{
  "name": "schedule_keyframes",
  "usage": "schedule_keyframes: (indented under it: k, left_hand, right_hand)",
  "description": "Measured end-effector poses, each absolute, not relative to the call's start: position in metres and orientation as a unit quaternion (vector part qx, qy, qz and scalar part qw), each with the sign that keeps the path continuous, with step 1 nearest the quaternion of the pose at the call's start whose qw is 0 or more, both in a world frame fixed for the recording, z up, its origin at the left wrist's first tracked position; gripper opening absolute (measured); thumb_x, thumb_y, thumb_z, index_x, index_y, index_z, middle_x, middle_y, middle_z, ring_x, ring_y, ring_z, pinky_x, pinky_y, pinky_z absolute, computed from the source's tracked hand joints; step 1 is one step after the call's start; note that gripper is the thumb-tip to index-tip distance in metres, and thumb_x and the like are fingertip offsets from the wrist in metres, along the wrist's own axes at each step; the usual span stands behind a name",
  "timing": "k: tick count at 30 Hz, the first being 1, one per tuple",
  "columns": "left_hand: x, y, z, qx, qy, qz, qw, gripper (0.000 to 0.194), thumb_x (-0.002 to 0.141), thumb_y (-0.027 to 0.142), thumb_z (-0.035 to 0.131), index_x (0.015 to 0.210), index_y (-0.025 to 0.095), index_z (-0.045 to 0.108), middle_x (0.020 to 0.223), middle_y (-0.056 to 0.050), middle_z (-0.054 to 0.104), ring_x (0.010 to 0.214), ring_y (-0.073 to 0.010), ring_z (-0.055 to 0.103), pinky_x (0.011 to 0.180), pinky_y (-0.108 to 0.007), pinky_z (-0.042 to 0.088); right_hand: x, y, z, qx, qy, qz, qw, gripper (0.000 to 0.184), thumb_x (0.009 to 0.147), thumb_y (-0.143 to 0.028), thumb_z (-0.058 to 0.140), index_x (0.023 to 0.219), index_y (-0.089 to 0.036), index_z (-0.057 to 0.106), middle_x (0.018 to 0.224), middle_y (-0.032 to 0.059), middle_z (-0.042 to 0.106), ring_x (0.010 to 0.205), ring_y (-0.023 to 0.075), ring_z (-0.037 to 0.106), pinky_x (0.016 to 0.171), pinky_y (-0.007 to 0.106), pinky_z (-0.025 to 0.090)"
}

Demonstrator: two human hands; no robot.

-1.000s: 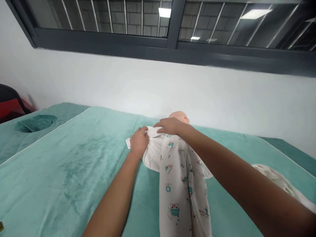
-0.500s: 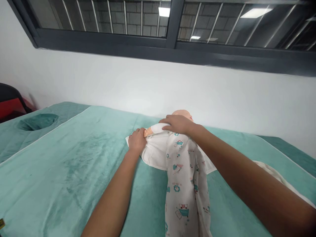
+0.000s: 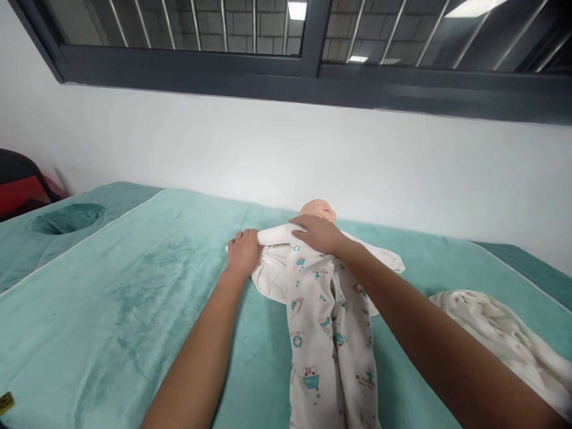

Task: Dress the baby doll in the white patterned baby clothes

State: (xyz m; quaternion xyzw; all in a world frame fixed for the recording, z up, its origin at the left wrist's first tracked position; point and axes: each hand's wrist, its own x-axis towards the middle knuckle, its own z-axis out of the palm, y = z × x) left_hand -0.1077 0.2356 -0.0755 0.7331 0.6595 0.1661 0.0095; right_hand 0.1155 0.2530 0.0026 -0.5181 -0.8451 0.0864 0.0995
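A baby doll (image 3: 316,208) lies on its back, its head near the wall. It wears a white long baby romper (image 3: 308,310) printed with small teal and pink pictures. My left hand (image 3: 243,251) is closed around the end of the romper's sleeve (image 3: 273,235); the doll's hand there is hidden. At the shoulder, my right hand (image 3: 319,233) grips the top of the same sleeve, thumb below and fingers above. The other sleeve (image 3: 388,257) stretches out to the right. White cloth (image 3: 270,283) spreads under the raised sleeve.
A teal padded bed cover (image 3: 170,268) lies beneath everything, with a round hollow (image 3: 69,218) at the left. Crumpled pale cloth (image 3: 487,319) lies by my right forearm. Behind stand a white wall (image 3: 223,149) and a dark window frame (image 3: 187,74). A red and black object (image 3: 20,187) is at far left.
The white sleeve now reaches my left hand, covering the doll's hand that showed before. My right forearm has shifted, and the doll's face and far sleeve show more.
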Motion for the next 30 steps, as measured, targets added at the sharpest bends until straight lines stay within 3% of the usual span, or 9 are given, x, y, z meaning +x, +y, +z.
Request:
schedule_keyframes:
  k: [6, 9, 14, 19, 30]
  left_hand:
    - [-0.104, 0.234, -0.079, 0.732, 0.661, 0.161, 0.018, 0.024, 0.091, 0.031, 0.046, 0.111, 0.019, 0.052, 0.118, -0.011, 0.060, 0.114, -0.0280, 0.052, 0.093, -0.042, 0.042]
    - [-0.103, 0.232, -0.080, 0.734, 0.659, 0.160, 0.020, 0.027, 0.090, 0.030, 0.046, 0.114, 0.019, 0.052, 0.119, -0.011, 0.059, 0.114, -0.0272, 0.053, 0.095, -0.042, 0.041]
    - [-0.100, 0.229, -0.079, 0.731, 0.662, 0.163, 0.017, 0.029, 0.090, 0.031, 0.044, 0.116, 0.020, 0.052, 0.118, -0.011, 0.060, 0.112, -0.0264, 0.053, 0.095, -0.040, 0.041]
    - [-0.098, 0.226, -0.077, 0.728, 0.664, 0.168, 0.021, 0.026, 0.090, 0.030, 0.043, 0.112, 0.021, 0.053, 0.117, -0.010, 0.060, 0.112, -0.0266, 0.053, 0.094, -0.040, 0.041]
    - [-0.094, 0.221, -0.078, 0.702, 0.695, 0.156, 0.000, 0.028, 0.092, 0.031, 0.038, 0.114, 0.020, 0.050, 0.119, -0.013, 0.059, 0.115, -0.0295, 0.052, 0.097, -0.043, 0.040]
  right_hand:
    - [0.175, 0.216, -0.028, -0.551, -0.746, 0.170, 0.332, 0.044, 0.097, -0.040, 0.032, 0.131, -0.025, 0.056, 0.141, 0.0030, 0.053, 0.131, 0.0200, 0.047, 0.110, 0.036, 0.036]
    - [0.206, 0.208, -0.061, -0.584, -0.701, 0.136, 0.387, 0.047, 0.097, -0.039, 0.030, 0.133, -0.022, 0.054, 0.139, 0.0060, 0.055, 0.127, 0.0204, 0.050, 0.108, 0.037, 0.039]
    - [0.229, 0.210, -0.088, -0.612, -0.729, -0.002, 0.307, 0.048, 0.088, -0.023, 0.036, 0.131, -0.020, 0.055, 0.137, 0.0075, 0.056, 0.127, 0.0247, 0.049, 0.109, 0.045, 0.033]
    - [0.227, 0.206, -0.083, -0.672, -0.689, -0.052, 0.264, 0.049, 0.082, -0.014, 0.036, 0.126, -0.022, 0.057, 0.130, 0.0062, 0.061, 0.121, 0.0247, 0.050, 0.112, 0.049, 0.021]
    - [0.238, 0.205, -0.082, -0.727, -0.610, -0.072, 0.307, 0.045, 0.080, -0.015, 0.038, 0.117, -0.019, 0.063, 0.115, 0.0092, 0.067, 0.107, 0.0284, 0.055, 0.098, 0.041, 0.034]
